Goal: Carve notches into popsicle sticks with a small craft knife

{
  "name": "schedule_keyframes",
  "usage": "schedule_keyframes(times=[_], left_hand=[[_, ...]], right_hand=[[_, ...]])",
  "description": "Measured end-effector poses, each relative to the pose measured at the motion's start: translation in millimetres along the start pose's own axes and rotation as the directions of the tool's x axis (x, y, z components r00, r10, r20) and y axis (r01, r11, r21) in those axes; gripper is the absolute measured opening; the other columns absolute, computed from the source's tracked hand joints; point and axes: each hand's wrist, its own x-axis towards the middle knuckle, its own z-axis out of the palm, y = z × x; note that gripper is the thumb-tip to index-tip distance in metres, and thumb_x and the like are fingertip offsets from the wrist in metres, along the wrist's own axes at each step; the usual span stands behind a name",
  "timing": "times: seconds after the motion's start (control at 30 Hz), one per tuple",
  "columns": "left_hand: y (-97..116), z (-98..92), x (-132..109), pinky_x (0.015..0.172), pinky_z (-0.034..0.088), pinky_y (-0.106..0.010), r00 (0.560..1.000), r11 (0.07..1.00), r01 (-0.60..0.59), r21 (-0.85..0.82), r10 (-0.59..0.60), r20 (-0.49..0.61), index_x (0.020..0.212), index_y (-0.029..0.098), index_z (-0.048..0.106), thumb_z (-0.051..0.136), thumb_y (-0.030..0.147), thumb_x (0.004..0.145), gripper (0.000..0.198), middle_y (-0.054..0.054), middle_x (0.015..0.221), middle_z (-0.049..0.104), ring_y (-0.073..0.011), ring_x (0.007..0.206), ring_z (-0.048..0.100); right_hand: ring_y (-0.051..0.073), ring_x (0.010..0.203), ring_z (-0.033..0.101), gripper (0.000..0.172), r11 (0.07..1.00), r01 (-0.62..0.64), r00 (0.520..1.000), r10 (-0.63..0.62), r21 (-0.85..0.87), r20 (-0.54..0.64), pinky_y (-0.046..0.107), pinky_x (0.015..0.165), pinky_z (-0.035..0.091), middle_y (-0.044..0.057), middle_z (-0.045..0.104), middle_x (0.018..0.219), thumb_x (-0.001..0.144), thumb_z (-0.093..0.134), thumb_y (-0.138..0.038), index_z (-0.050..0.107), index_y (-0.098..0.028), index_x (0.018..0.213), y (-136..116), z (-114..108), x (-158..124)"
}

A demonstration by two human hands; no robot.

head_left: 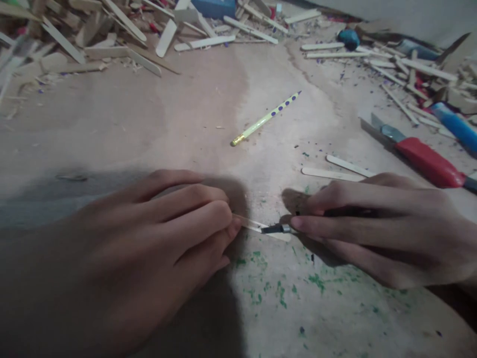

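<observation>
My left hand (160,243) lies at lower left with its fingers closed, pinching the left end of a wooden craft stick (249,222) against the table. The stick's rounded right end sticks out beyond the fingertips. From the right, my right hand (387,223) grips a small carving tool (275,228) with a dark flat blade and a silver collar. Its handle is mostly hidden in the fingers. The blade lies over the stick near its right end; whether it cuts in, I cannot tell. Two more craft sticks (331,174) lie just behind my right hand.
A yellow pencil (261,122) with purple dots lies mid-table. At right are a red-handled utility knife (428,159) and a blue-handled tool (454,127). Heaps of wood scraps (93,35) line the back. Green flecks (281,293) dot the wooden tabletop (194,114).
</observation>
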Motion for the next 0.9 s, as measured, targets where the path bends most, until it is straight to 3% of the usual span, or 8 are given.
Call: schedule_keyframes(times=[0.1, 0.2, 0.27, 0.4, 0.5, 0.7, 0.8, 0.9], left_hand=[[-5, -8.1, 6, 0.149, 0.067, -0.057, 1.0, 1.0, 0.001, 0.011, -0.001, -0.008, 0.134, 0.033, 0.087, 0.058, 0.055, 0.137, 0.036, 0.002, 0.138, 0.088, -0.0343, 0.166, 0.079], [-8, -19.0, 17, 0.15, 0.065, -0.047, 1.0, 0.997, -0.02, 0.076, 0.019, 0.006, 0.135, 0.031, 0.085, 0.062, 0.034, 0.137, 0.024, 0.005, 0.135, 0.088, -0.0246, 0.149, 0.086], [-9, -23.0, 23, 0.149, 0.064, -0.043, 0.998, 0.989, -0.053, 0.138, 0.049, 0.036, 0.13, 0.028, 0.084, 0.06, 0.022, 0.137, 0.025, 0.005, 0.134, 0.089, -0.0194, 0.136, 0.088], [-8, -23.4, 27, 0.142, 0.069, -0.043, 0.996, 0.977, -0.086, 0.194, 0.082, 0.027, 0.123, 0.028, 0.083, 0.058, 0.021, 0.137, 0.029, 0.002, 0.132, 0.091, -0.0207, 0.13, 0.089], [-8, -23.4, 24, 0.143, 0.068, -0.042, 0.998, 0.981, -0.058, 0.186, 0.057, 0.011, 0.129, 0.027, 0.082, 0.057, 0.022, 0.138, 0.027, 0.003, 0.134, 0.091, -0.0209, 0.137, 0.089], [-10, -25.4, 26, 0.146, 0.065, -0.04, 0.997, 0.984, -0.072, 0.16, 0.065, 0.047, 0.131, 0.028, 0.085, 0.06, 0.019, 0.135, 0.027, 0.007, 0.134, 0.088, -0.0196, 0.134, 0.089], [-10, -23.7, 27, 0.146, 0.064, -0.039, 0.997, 0.982, -0.076, 0.174, 0.072, 0.028, 0.127, 0.027, 0.083, 0.058, 0.021, 0.137, 0.027, 0.004, 0.133, 0.089, -0.0199, 0.133, 0.089], [-10, -22.7, 24, 0.148, 0.063, -0.04, 0.997, 0.98, -0.071, 0.184, 0.066, 0.034, 0.131, 0.026, 0.081, 0.057, 0.021, 0.137, 0.025, 0.003, 0.133, 0.088, -0.0194, 0.133, 0.088]], right_hand=[[0.014, 0.115, 0.092, 0.026, 0.998, 0.007, 0.998, -0.004, -0.059, 0.06, 0.025, 0.087, 0.074, 0.008, 0.089, 0.133, 0.139, 0.055, -0.023, 0.076, -0.021, 0.154, -1, -5, 4], [0.014, 0.12, 0.092, 0.029, 0.998, -0.011, 0.999, 0.013, -0.057, 0.041, 0.024, 0.094, 0.075, 0.008, 0.09, 0.136, 0.139, 0.054, -0.021, 0.078, -0.022, 0.156, -3, -9, 6], [0.015, 0.118, 0.092, 0.027, 0.995, -0.056, 0.997, 0.059, -0.078, 0.039, 0.024, 0.089, 0.073, 0.008, 0.09, 0.138, 0.138, 0.062, -0.027, 0.081, -0.025, 0.156, -8, -8, 3], [0.022, 0.117, 0.09, 0.033, 0.98, -0.162, 0.986, 0.164, -0.113, 0.008, 0.03, 0.084, 0.074, 0.011, 0.088, 0.137, 0.132, 0.078, -0.055, 0.088, -0.032, 0.154, -19, 0, -10], [0.024, 0.116, 0.09, 0.038, 0.979, -0.174, 0.984, 0.175, -0.108, 0.006, 0.031, 0.083, 0.074, 0.011, 0.088, 0.134, 0.131, 0.078, -0.062, 0.091, -0.032, 0.15, -23, 4, -16], [0.022, 0.11, 0.093, 0.025, 0.984, -0.157, 0.987, 0.159, -0.078, 0.015, 0.03, 0.083, 0.075, 0.008, 0.091, 0.13, 0.132, 0.076, -0.044, 0.09, -0.033, 0.15, -15, -6, -2], [0.017, 0.105, 0.093, 0.026, 0.991, -0.102, 0.993, 0.107, -0.083, 0.055, 0.026, 0.09, 0.076, 0.006, 0.093, 0.131, 0.134, 0.068, -0.026, 0.086, -0.028, 0.154, -9, -8, 7], [0.016, 0.107, 0.094, 0.026, 0.994, -0.053, 0.999, 0.053, -0.095, 0.002, 0.026, 0.097, 0.078, 0.007, 0.093, 0.136, 0.13, 0.074, -0.016, 0.082, -0.022, 0.153, -9, -2, 12]])
